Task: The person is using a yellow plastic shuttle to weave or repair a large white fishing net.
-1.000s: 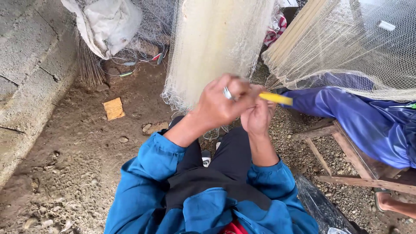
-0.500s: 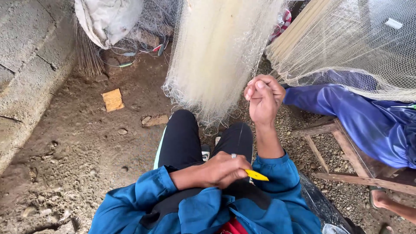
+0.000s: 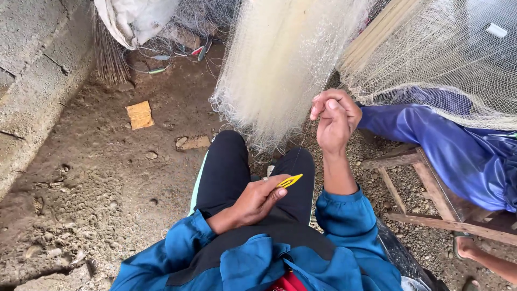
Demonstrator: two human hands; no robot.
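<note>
Net up in one hand, yellow needle low in the other

The right hand (image 3: 335,121) is clenched, pinching the pale, fine-meshed hanging net (image 3: 280,64) at its frayed lower edge. Below and left of it, the left hand (image 3: 257,198) lies half-curled on the lap, fingers gripping a slim yellow netting needle (image 3: 290,180), its point aimed up toward the raised fist.

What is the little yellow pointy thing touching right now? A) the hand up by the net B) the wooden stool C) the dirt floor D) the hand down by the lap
D: the yellow netting needle sits at the fingertips of the left hand over the lap, while the right hand is raised, pinching at the pale fishing net.
</note>
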